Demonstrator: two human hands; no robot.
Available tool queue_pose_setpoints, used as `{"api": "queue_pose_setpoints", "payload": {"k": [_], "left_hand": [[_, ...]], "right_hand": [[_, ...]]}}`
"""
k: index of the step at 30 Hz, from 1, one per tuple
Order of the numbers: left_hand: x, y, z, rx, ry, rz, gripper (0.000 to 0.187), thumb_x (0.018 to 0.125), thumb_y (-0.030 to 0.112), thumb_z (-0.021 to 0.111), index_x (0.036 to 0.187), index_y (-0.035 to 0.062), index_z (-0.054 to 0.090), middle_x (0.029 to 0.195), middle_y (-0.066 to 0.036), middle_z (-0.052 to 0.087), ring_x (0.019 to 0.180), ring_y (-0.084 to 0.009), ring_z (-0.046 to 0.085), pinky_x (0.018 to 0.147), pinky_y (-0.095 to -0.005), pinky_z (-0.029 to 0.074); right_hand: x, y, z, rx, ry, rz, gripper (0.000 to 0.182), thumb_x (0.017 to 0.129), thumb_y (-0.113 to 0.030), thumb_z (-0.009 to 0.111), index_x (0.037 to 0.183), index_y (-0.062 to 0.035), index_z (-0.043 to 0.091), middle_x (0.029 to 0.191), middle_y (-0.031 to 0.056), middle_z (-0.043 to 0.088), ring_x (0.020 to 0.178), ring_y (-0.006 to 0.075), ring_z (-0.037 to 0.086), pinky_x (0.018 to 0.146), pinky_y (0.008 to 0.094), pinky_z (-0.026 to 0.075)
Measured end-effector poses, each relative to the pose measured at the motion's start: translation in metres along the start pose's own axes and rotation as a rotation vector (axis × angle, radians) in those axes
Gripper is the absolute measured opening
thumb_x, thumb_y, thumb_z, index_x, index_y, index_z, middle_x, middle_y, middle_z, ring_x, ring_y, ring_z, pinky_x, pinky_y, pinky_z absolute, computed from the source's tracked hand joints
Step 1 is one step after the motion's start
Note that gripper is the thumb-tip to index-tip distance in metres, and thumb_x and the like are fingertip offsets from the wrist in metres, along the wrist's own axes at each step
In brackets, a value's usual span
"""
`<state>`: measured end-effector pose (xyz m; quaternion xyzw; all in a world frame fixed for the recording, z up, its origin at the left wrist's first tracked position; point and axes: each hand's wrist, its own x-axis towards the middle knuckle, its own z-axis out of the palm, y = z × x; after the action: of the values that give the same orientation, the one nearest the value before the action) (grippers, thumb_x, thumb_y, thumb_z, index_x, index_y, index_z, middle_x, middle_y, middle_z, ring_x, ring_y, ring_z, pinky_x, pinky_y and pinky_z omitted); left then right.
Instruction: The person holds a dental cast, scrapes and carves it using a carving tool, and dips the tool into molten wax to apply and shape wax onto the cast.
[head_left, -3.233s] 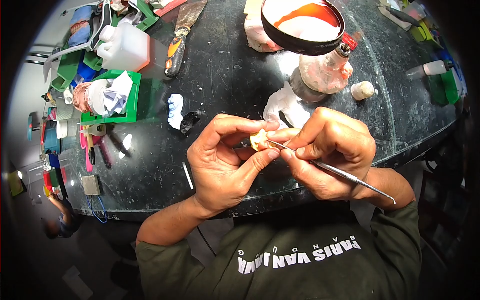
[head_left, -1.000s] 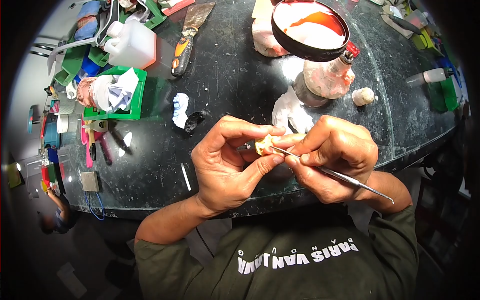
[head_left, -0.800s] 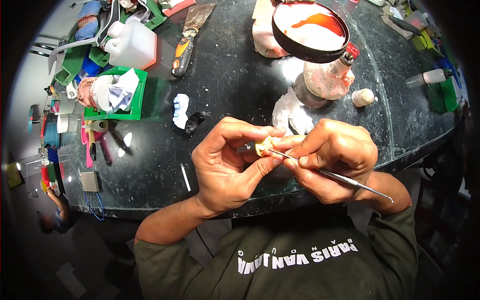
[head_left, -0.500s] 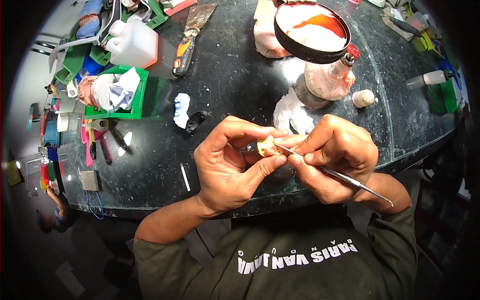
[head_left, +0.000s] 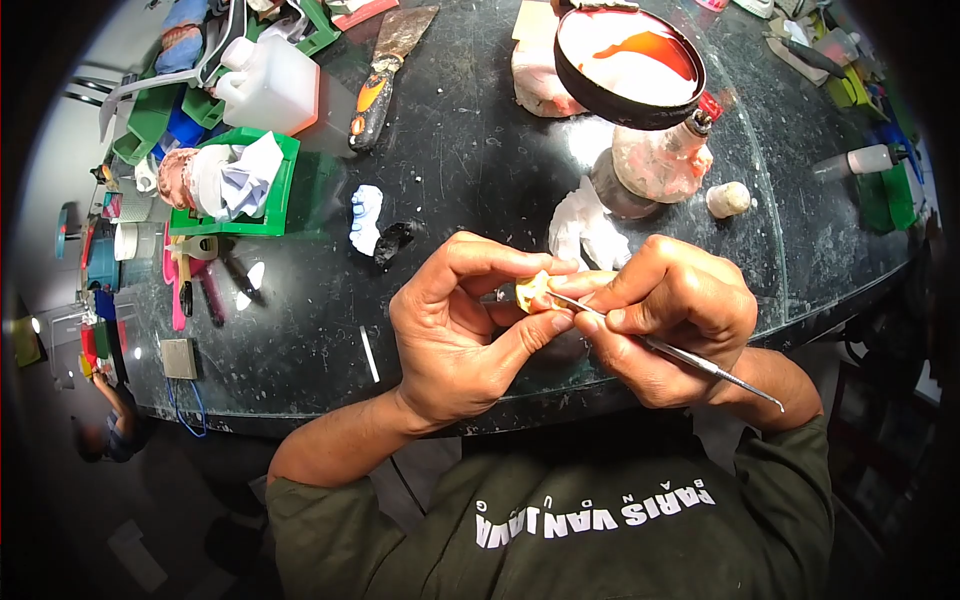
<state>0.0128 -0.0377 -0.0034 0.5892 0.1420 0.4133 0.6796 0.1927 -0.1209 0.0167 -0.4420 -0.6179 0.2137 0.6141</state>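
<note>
Between the thumb and fingers of my left hand (head_left: 470, 335) is a small yellow dental model piece (head_left: 532, 291), partly covered by the fingertips. My right hand (head_left: 675, 320) is closed in a pen-like grip round a thin metal dental carver (head_left: 690, 357). One tip of the carver meets the right side of the yellow piece; its hooked other end points down and right past my palm. Both hands are close together above the front of the dark bench. A white and blue tooth model (head_left: 366, 218) lies beyond my left hand, beside a black scrap (head_left: 394, 243).
A round dish with red wax (head_left: 630, 55) stands above a glass burner (head_left: 660, 165), near crumpled tissue (head_left: 590, 228). A putty knife (head_left: 385, 85) lies at the back. On the left are a green bin (head_left: 285, 190), a plastic jug (head_left: 270, 88) and another person (head_left: 110, 415).
Both hands keep nearly the same pose on the yellow piece and the carver. The bench items appear shifted very slightly to the right in view.
</note>
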Motion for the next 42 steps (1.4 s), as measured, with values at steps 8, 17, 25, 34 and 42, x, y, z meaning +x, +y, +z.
{"api": "queue_pose_setpoints", "payload": {"k": [8, 17, 25, 34, 42], "left_hand": [[0.0, 0.0016, 0.0, 0.001, -0.007, -0.008, 0.035, 0.083, -0.013, 0.075, 0.113, -0.0033, 0.058, 0.111, -0.013, 0.062, 0.11, -0.0234, 0.068, 0.094, -0.0335, 0.063], [0.0, 0.0033, -0.0021, 0.041, -0.036, -0.026, 0.038, 0.084, -0.009, 0.077, 0.113, -0.0011, 0.055, 0.109, -0.011, 0.059, 0.112, -0.0267, 0.068, 0.098, -0.039, 0.059], [-0.0002, 0.0042, -0.002, 0.035, -0.033, -0.034, 0.038, 0.084, -0.009, 0.077, 0.115, -0.0022, 0.057, 0.11, -0.012, 0.06, 0.111, -0.0251, 0.068, 0.097, -0.0367, 0.06], [-0.0002, 0.0044, -0.0034, 0.067, -0.029, -0.041, 0.04, 0.083, -0.009, 0.078, 0.119, -0.0038, 0.061, 0.117, -0.015, 0.063, 0.11, -0.022, 0.067, 0.095, -0.0329, 0.059], [0.0011, 0.0042, -0.0016, 0.094, 0.003, -0.025, 0.036, 0.083, -0.014, 0.074, 0.117, -0.0039, 0.067, 0.115, -0.013, 0.064, 0.106, -0.0188, 0.069, 0.095, -0.0296, 0.061]], "right_hand": [[-0.0003, 0.0004, 0.0016, 0.013, 0.015, -0.012, 0.028, 0.071, 0.011, 0.08, 0.07, -0.002, 0.055, 0.073, 0.014, 0.069, 0.066, 0.0204, 0.071, 0.058, 0.0292, 0.055], [0.0012, -0.0002, 0.0007, 0.031, -0.006, -0.016, 0.028, 0.072, 0.012, 0.08, 0.071, -0.0016, 0.055, 0.075, 0.0147, 0.069, 0.072, 0.0229, 0.075, 0.063, 0.0308, 0.059], [0.0023, -0.0011, -0.0006, 0.045, -0.014, 0.001, 0.027, 0.073, 0.012, 0.08, 0.072, -0.0008, 0.056, 0.076, 0.016, 0.07, 0.075, 0.0242, 0.076, 0.067, 0.0324, 0.061], [0.0042, -0.0019, -0.0009, 0.051, -0.005, 0.025, 0.024, 0.074, 0.012, 0.078, 0.074, 0.0007, 0.057, 0.076, 0.0155, 0.069, 0.076, 0.0231, 0.075, 0.068, 0.0322, 0.06], [0.0057, -0.0042, -0.0021, 0.033, 0.004, 0.075, 0.023, 0.075, 0.012, 0.077, 0.071, 0.0008, 0.057, 0.075, 0.0145, 0.068, 0.072, 0.0206, 0.073, 0.063, 0.029, 0.056]]}}
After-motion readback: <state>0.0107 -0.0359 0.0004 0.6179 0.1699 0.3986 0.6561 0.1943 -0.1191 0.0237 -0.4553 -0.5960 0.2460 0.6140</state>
